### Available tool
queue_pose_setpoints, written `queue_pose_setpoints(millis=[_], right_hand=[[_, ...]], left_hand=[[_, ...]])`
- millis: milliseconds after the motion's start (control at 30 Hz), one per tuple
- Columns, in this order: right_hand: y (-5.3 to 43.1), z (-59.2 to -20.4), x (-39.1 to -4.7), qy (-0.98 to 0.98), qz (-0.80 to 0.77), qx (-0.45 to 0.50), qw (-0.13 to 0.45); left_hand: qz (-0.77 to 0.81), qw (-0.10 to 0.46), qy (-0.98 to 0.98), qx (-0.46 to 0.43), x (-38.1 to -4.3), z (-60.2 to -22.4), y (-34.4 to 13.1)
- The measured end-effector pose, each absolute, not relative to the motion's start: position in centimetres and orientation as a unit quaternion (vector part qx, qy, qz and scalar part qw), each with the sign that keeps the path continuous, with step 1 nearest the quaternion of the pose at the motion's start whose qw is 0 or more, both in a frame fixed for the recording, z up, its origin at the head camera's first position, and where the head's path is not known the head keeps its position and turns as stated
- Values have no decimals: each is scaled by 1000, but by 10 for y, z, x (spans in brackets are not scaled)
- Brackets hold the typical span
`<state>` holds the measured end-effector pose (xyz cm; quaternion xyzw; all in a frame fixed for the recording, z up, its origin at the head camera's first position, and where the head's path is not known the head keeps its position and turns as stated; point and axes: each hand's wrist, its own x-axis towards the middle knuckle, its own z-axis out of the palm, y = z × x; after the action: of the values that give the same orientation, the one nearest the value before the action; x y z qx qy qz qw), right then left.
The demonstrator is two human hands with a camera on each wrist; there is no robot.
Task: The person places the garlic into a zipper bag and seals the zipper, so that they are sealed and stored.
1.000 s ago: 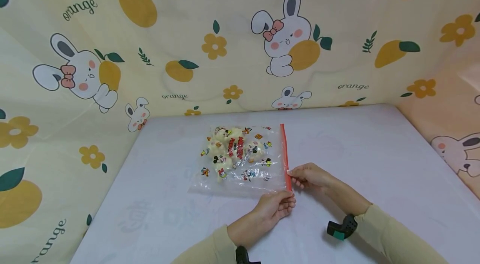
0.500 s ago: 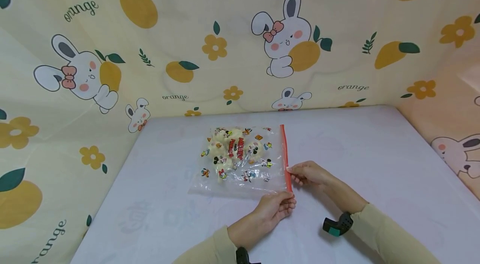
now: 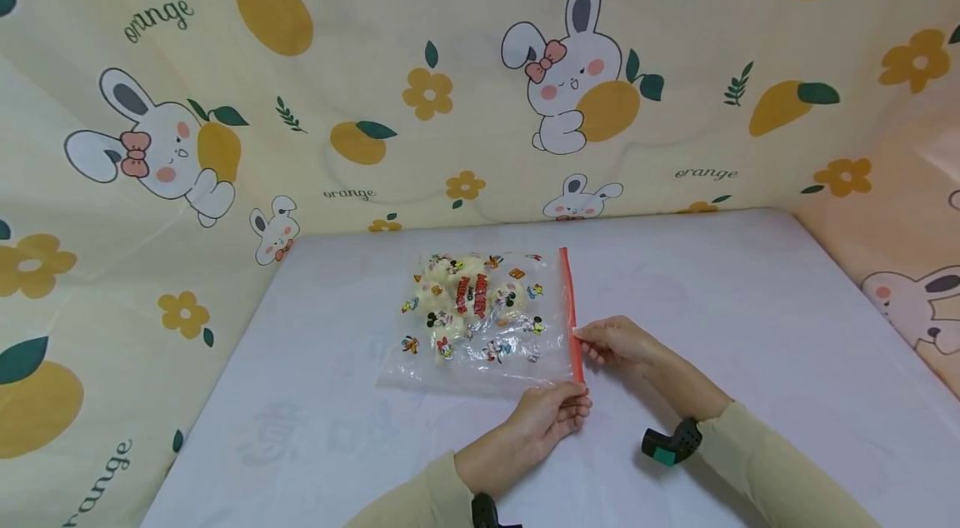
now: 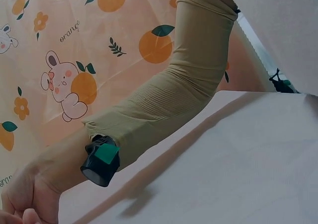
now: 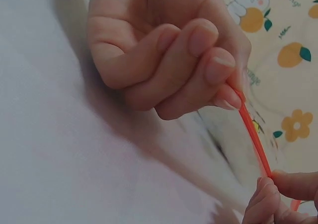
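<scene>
A clear zip bag [image 3: 517,366] printed with cartoon mice lies on the table, its red zip strip [image 3: 567,286] along the right side. Pale, rounded lumps [image 3: 442,328] show through the plastic; their kind is hard to tell. My left hand [image 3: 546,420] pinches the near end of the strip. Farther up the same strip, my right hand [image 3: 618,343] pinches it between thumb and index finger. In the right wrist view the strip [image 5: 254,134] stretches between the right hand [image 5: 164,60] and the left fingers [image 5: 266,199].
A white cloth covers the table [image 3: 330,445]. Behind it hangs a cream curtain [image 3: 480,78] with rabbits and oranges, which also covers both sides. Dark wrist cameras [image 3: 672,440] sit on the sleeved forearms.
My right hand has slid slightly up along the red strip, away from the left hand. The left hand and the bag have stayed in place.
</scene>
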<state>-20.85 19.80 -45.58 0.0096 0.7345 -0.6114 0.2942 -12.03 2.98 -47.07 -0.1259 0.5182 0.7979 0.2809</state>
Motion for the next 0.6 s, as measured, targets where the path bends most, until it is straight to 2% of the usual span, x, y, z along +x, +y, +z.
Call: queue_pose_setpoints(millis=[600], right_hand=[[193, -455, -216, 738, -612, 45, 282]], left_hand=[[800, 285, 513, -125, -120, -471, 29]])
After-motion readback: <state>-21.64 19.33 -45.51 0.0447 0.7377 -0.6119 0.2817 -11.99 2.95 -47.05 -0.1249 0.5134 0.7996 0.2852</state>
